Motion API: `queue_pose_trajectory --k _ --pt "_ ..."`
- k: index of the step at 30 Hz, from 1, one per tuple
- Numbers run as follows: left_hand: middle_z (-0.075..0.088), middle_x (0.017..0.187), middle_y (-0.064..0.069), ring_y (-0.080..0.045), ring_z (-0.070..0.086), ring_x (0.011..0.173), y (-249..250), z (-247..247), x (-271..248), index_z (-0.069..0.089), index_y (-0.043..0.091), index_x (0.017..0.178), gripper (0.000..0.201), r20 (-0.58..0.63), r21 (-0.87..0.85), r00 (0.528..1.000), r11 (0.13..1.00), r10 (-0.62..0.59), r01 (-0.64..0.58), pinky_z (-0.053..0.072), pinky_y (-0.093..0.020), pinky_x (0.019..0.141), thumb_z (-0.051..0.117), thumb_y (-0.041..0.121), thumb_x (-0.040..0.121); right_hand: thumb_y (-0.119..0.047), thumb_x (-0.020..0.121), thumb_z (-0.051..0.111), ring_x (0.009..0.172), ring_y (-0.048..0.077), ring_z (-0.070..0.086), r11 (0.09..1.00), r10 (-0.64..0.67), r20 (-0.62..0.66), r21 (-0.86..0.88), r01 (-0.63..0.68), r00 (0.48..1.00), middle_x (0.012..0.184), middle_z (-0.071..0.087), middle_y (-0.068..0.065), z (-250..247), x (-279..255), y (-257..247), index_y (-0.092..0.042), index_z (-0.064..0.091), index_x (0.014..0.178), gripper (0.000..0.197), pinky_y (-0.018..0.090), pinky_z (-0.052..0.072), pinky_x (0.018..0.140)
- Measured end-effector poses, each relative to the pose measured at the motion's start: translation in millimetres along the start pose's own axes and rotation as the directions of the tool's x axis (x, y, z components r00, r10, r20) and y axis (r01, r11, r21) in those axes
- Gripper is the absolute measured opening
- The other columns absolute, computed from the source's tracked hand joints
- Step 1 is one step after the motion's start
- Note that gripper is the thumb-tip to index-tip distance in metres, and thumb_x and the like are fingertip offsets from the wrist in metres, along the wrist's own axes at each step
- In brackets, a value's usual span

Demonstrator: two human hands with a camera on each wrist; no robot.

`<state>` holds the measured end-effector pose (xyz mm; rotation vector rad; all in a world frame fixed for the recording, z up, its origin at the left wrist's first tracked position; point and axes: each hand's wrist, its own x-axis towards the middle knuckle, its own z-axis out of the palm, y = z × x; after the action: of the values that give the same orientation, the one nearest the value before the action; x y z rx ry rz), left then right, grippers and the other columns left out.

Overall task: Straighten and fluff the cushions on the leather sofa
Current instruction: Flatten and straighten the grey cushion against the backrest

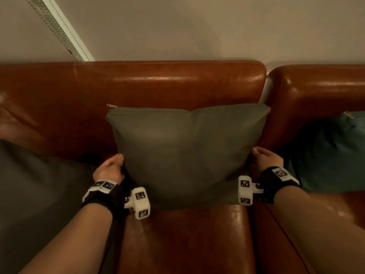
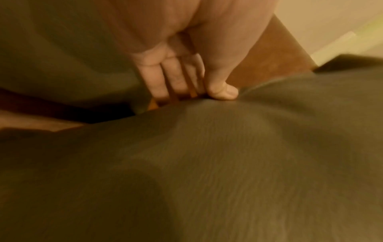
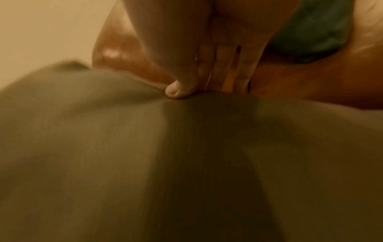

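A grey-green cushion (image 1: 185, 151) stands upright on the brown leather sofa (image 1: 158, 82), leaning against its backrest, zip edge at the top. My left hand (image 1: 116, 163) pinches its lower left edge. In the left wrist view the left hand (image 2: 196, 91) has its thumb on the front of the cushion (image 2: 207, 163) and its fingers behind the edge. My right hand (image 1: 260, 157) pinches the lower right edge the same way. In the right wrist view the right hand (image 3: 203, 86) shows the thumb pressed into the cushion (image 3: 145, 163), fingers behind.
A teal cushion (image 1: 325, 153) lies slumped on the neighbouring sofa seat to the right, also seen as the teal cushion (image 3: 311, 29). A dark grey cushion (image 1: 39, 194) lies flat at the left. A white wall with a metal rail (image 1: 59, 28) rises behind the sofa.
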<state>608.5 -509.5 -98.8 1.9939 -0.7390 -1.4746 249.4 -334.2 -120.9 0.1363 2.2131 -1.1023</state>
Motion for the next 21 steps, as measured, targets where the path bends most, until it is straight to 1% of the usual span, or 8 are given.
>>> queue_pose_trajectory --k 4,8,9,11,13,15,17,21 --pt "0.064 0.105 0.001 -0.015 0.057 0.097 5.4 0.3 -2.0 0.067 0.021 0.119 0.028 0.010 -0.033 1.000 0.999 0.023 -0.023 0.048 -0.031 0.092 0.065 0.015 0.092 -0.029 0.087 0.072 0.101 0.018 0.063 0.997 -0.071 -0.017 -0.042 0.070 0.997 0.106 0.069 -0.003 -11.4 5.8 -2.0 -0.025 0.073 0.111 0.024 0.035 0.050 0.092" --pt "0.064 0.116 0.001 -0.020 0.059 0.108 -13.8 -0.8 -4.3 0.066 0.032 0.111 0.019 0.023 -0.026 1.000 1.000 0.003 -0.003 0.047 -0.043 0.101 0.053 0.026 0.099 -0.039 0.085 0.070 0.101 0.021 0.067 0.998 -0.057 0.064 0.003 0.057 0.996 0.108 0.072 -0.004 -9.0 9.6 18.4 -0.041 0.073 0.087 0.004 0.045 0.053 0.096" --pt "0.063 0.121 -0.001 -0.023 0.058 0.111 -26.0 -1.4 1.0 0.064 0.035 0.111 0.021 0.050 -0.037 0.998 0.999 -0.024 0.026 0.046 -0.047 0.102 0.047 0.026 0.101 -0.040 0.087 0.067 0.103 0.022 0.066 0.999 -0.006 0.112 0.043 0.002 0.994 0.112 0.071 -0.003 -7.2 10.7 26.4 -0.042 0.072 0.090 0.006 0.045 0.052 0.096" --pt "0.061 0.131 -0.004 -0.026 0.057 0.115 -53.9 -2.5 12.3 0.059 0.043 0.115 0.030 0.125 -0.048 0.989 0.995 -0.085 0.092 0.043 -0.051 0.106 0.043 0.022 0.100 -0.038 0.093 0.062 0.106 0.022 0.063 0.990 0.096 0.223 0.079 -0.117 0.970 0.119 0.067 -0.001 -2.8 5.6 39.1 -0.039 0.067 0.111 0.019 0.041 0.051 0.096" --pt "0.061 0.133 -0.004 -0.028 0.058 0.116 -65.0 0.3 8.9 0.060 0.039 0.125 0.039 0.149 0.015 0.979 0.990 -0.138 0.137 0.043 -0.050 0.106 0.044 0.017 0.096 -0.037 0.093 0.062 0.107 0.023 0.061 0.983 0.155 0.264 0.057 -0.175 0.952 0.120 0.064 0.000 1.6 -1.7 44.3 -0.033 0.063 0.123 0.030 0.041 0.048 0.098" --pt "0.061 0.129 -0.004 -0.030 0.056 0.120 -58.1 3.1 -4.8 0.057 0.025 0.135 0.043 0.120 0.068 0.982 0.988 -0.145 0.137 0.043 -0.044 0.106 0.046 0.009 0.097 -0.034 0.091 0.066 0.109 0.025 0.061 0.985 0.161 0.203 0.035 -0.172 0.966 0.118 0.064 0.001 5.0 -1.1 47.2 -0.030 0.065 0.122 0.032 0.043 0.047 0.101" --pt "0.062 0.119 -0.003 -0.029 0.057 0.118 -54.5 5.1 -7.6 0.058 0.016 0.133 0.039 0.047 0.090 0.989 0.987 -0.139 0.134 0.045 -0.038 0.103 0.050 0.006 0.097 -0.031 0.090 0.068 0.110 0.026 0.061 0.989 0.143 0.128 0.028 -0.148 0.981 0.115 0.065 0.000 6.8 0.2 45.0 -0.028 0.069 0.117 0.027 0.042 0.048 0.100" --pt "0.068 0.120 -0.006 -0.026 0.062 0.108 -46.3 2.5 3.3 0.069 0.025 0.117 0.026 -0.033 0.037 0.988 0.987 -0.154 0.155 0.048 -0.038 0.096 0.062 0.018 0.093 -0.030 0.087 0.072 0.103 0.023 0.064 0.991 0.117 -0.001 0.067 -0.117 0.993 0.113 0.070 0.000 7.1 5.1 44.5 -0.029 0.073 0.098 0.011 0.040 0.051 0.096"
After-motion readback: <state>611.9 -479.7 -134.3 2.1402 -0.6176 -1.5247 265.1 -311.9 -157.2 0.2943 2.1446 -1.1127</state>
